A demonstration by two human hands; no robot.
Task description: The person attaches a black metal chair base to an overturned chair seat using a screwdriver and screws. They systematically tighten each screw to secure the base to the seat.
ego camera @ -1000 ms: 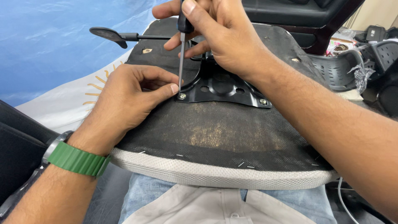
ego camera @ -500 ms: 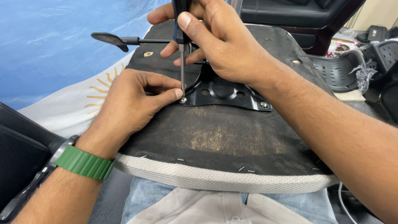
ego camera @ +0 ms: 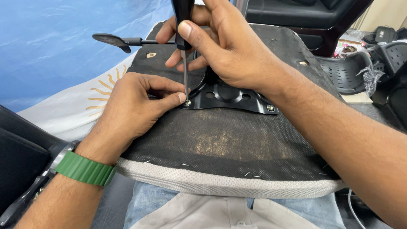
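You have no screens or signs in view. Beyond the upturned seat base (ego camera: pixel 229 140), at far right, sits one colourful printed package (ego camera: pixel 347 46), partly hidden.

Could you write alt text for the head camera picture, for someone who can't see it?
A right hand holds a black-handled screwdriver upright on a screw at the corner of a black metal plate, while the left hand pinches its fingers beside the tip. The plate sits on the dark fabric underside of an upturned chair seat resting across the person's lap.
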